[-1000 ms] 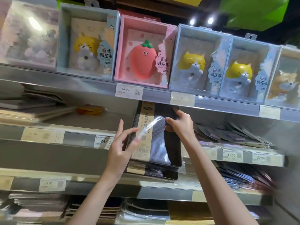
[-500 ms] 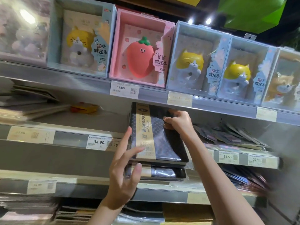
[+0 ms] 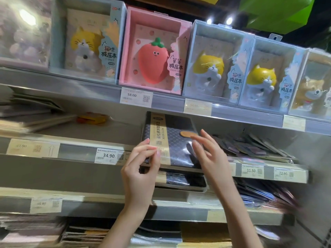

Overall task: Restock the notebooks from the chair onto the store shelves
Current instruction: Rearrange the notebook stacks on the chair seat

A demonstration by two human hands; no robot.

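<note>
A dark patterned notebook (image 3: 176, 140) with a tan paper band lies flat on the middle shelf (image 3: 78, 153), its front edge over the shelf lip. A second dark notebook (image 3: 180, 179) sits just below it on the lower shelf. My left hand (image 3: 141, 167) hovers at the top notebook's front left corner, fingers apart, fingertips near the tan band. My right hand (image 3: 206, 154) floats in front of the notebook's right side, fingers spread, holding nothing. The chair is out of view.
Boxed cat and strawberry squishy notebooks (image 3: 152, 56) line the top shelf. Stacked notebooks (image 3: 26, 119) lie at the left of the middle shelf, flat packets (image 3: 254, 145) at its right. Price tags (image 3: 109, 155) run along the shelf lips. More stacks fill the bottom shelf (image 3: 86, 233).
The notebook went from being held tilted in both hands to lying flat on the middle shelf. Both hands have let go and drawn back a little, fingers opening.
</note>
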